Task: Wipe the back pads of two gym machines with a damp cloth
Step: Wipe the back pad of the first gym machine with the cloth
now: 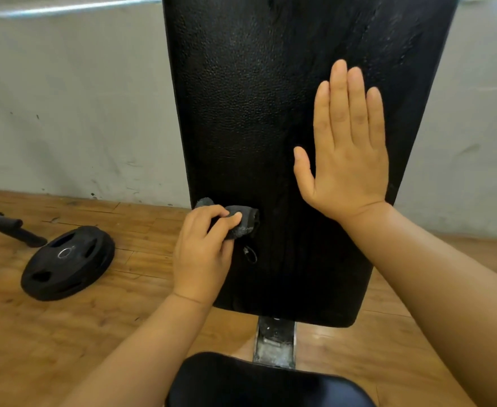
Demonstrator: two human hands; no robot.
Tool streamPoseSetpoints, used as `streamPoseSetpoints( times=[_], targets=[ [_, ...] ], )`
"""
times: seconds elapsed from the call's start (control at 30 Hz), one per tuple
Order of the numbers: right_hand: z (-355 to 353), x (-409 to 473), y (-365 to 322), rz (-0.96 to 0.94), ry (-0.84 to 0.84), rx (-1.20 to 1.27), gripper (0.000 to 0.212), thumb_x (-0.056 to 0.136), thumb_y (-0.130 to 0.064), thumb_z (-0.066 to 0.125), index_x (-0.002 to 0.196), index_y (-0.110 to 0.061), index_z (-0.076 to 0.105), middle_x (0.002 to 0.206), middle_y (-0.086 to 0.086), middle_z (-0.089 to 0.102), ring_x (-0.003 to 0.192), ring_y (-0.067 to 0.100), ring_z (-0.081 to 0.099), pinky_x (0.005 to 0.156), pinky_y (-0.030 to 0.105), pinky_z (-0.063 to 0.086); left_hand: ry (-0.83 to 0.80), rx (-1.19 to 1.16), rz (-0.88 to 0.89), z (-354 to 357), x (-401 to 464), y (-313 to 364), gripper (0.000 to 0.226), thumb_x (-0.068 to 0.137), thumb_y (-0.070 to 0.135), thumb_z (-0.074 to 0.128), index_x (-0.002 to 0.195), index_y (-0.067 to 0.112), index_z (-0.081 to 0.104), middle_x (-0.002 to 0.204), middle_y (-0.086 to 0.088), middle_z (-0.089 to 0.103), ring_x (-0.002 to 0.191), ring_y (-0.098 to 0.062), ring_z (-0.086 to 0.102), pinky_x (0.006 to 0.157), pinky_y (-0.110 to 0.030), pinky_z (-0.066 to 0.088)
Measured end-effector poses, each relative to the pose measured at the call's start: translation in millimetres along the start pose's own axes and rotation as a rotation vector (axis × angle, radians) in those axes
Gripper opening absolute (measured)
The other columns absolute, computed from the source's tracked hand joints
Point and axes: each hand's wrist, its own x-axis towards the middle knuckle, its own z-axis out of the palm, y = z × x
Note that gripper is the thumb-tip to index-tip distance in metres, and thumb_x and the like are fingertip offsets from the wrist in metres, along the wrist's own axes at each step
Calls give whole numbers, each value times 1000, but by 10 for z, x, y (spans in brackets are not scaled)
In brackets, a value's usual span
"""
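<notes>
The black back pad (241, 113) fills the middle of the view, its long axis running away from the person, the far end wider and cut off by the top edge, the narrower near end pointing down toward the person. Its grained surface shows streaks and a wet sheen beyond the fingertips of the right hand (348, 160), which lies flat on the pad's right half with straight fingers together and the thumb spread out to the side. The left hand (203, 248) sits lower, at the pad's left edge, with curled fingers and thumb pinching a small bunched grey cloth (241, 220) against the pad; the cloth bulges out just beyond the knuckles. Below the wrists a metal frame bar (275, 342) joins the pad's near end to a black seat pad (259, 383). To the left of the left hand, a black weight plate (68, 262) lies flat on the wooden floor (35, 333), with a dark bar (6, 226) just beyond it.
</notes>
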Motion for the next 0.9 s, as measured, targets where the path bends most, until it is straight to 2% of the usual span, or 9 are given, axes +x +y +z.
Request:
streamPoseSetpoints(
  times=[0.13, 0.3, 0.47, 0.63, 0.73, 0.8, 0.9],
  targets=[
    [9, -4, 6, -4, 11, 7, 68, 94, -35, 37, 146, 4, 17, 152, 27, 19, 141, 38, 14, 117, 44, 4, -41, -7, -32, -1, -45, 38, 38, 62, -17, 75, 95, 1, 71, 95, -15, 62, 96, -21, 49, 87, -20, 37],
    [18, -19, -6, 11, 15, 3, 68, 94, -35, 36, 147, 4, 16, 152, 25, 18, 142, 36, 11, 118, 44, 5, -84, -18, -12, -43, -5, 4, 40, 60, -15, 77, 95, 2, 71, 95, -13, 62, 97, -19, 49, 90, -20, 37],
    [38, -13, -28, 18, 35, 4, 67, 94, -34, 37, 146, 4, 17, 152, 25, 18, 142, 36, 11, 118, 44, 5, -35, -52, -33, -30, 19, 25, 43, 58, -17, 77, 96, 3, 71, 98, -11, 61, 99, -19, 49, 93, -21, 37],
    [38, -12, -28, 21, 33, -15, 67, 95, -34, 36, 147, 4, 16, 152, 26, 18, 142, 36, 11, 118, 44, 4, -3, -57, -10, 66, -67, -14, 45, 59, -17, 76, 99, 4, 69, 107, -3, 50, 100, -23, 49, 94, -23, 36],
    [34, -17, -28, 24, 24, -14, 67, 95, -34, 36, 146, 4, 17, 152, 26, 18, 142, 36, 12, 118, 44, 5, -50, -28, -14, 111, -282, -53, 52, 54, -14, 80, 100, 8, 66, 106, -4, 53, 99, -23, 49, 89, -22, 40],
    [36, -22, -30, 25, 19, -22, 67, 95, -34, 35, 146, 4, 17, 152, 26, 18, 142, 36, 11, 118, 44, 4, -118, -31, 17, 104, -398, -72, 57, 52, -13, 81, 100, 11, 64, 104, -4, 54, 97, -23, 50, 83, -27, 45],
    [42, -22, -40, 28, 31, -15, 66, 95, -34, 35, 146, 4, 18, 152, 26, 19, 142, 36, 12, 118, 44, 4, -186, -9, 92, 35, -396, -117, 50, 52, -11, 82, 97, 7, 69, 100, -8, 59, 95, -22, 50, 78, -29, 49]
  ],
)
